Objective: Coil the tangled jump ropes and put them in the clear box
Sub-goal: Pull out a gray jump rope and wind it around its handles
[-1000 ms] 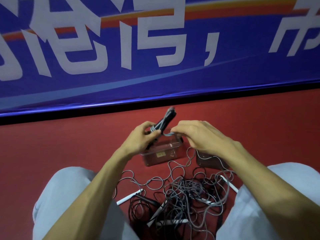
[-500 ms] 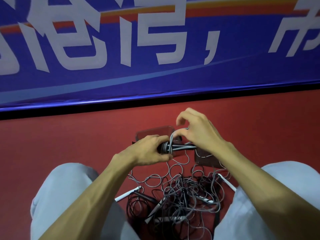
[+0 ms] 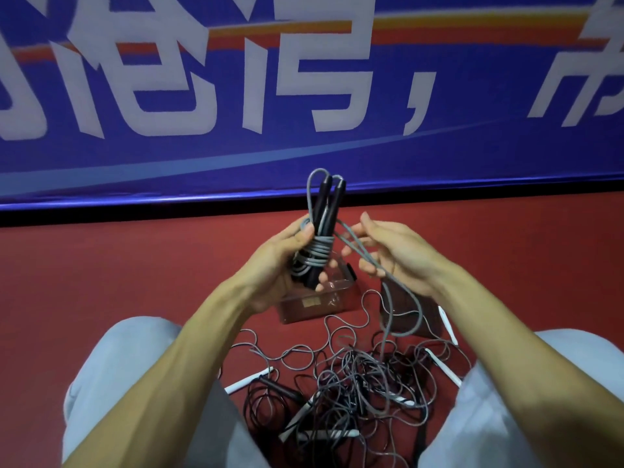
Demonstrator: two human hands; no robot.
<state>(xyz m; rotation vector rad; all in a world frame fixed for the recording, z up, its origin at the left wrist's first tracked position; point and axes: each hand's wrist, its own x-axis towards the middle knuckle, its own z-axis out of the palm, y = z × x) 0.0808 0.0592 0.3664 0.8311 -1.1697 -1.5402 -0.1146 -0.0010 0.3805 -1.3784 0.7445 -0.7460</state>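
- Head view: we see the left hand (image 3: 280,265) gripping the grey jump rope (image 3: 317,255), wound round its black handles.
- Right hand (image 3: 398,255) fingers curl round its loose cord.
- Clear box (image 3: 314,304) sits on the floor (image 3: 135,265) beneath.

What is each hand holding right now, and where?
Left hand grips the black handles at their rope-wrapped middle; right hand holds the loose grey rope beside them.
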